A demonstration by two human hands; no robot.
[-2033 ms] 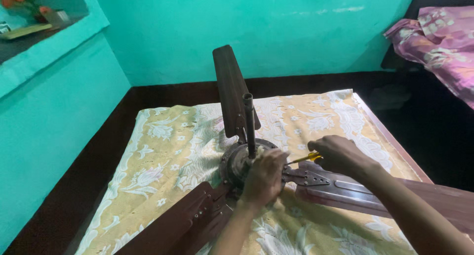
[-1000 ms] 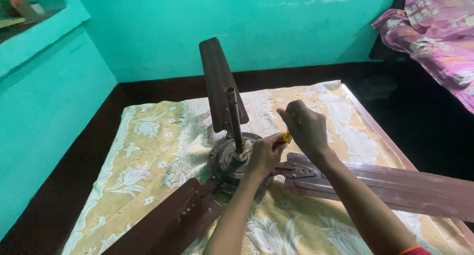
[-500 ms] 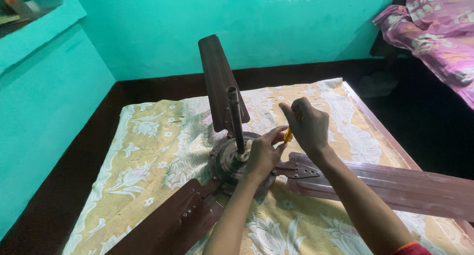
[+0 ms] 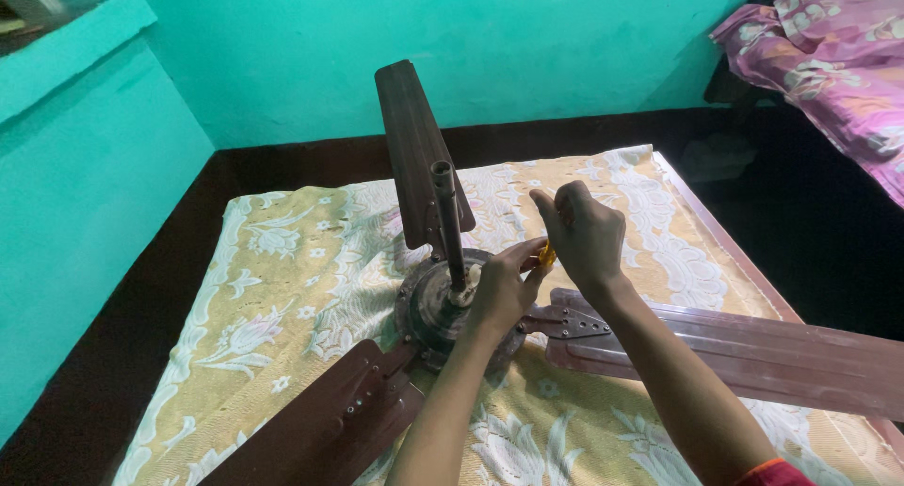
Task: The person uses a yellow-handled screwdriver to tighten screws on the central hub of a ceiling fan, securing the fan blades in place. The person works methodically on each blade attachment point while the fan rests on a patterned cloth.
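Hands point(image 4: 504, 293) point(image 4: 584, 236): fingers clamped on yellow tool point(image 4: 546, 255) | fan rod point(image 4: 447, 227) beside | blades point(image 4: 734, 349) around

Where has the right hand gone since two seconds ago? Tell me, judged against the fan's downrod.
Yes: the right hand rose off the blade bracket, now level with mid downrod.

Fan motor housing point(image 4: 426, 307): dull, worn metal. Downrod point(image 4: 449, 227): matt metal tube. Fan blades point(image 4: 410, 152): smooth brown finish with slight sheen; material cannot be told. Blade bracket point(image 4: 570, 323): metal. Sheet point(image 4: 292, 260) beneath: woven cloth, matt, floral print. Wall point(image 4: 452, 43): matt painted plaster.
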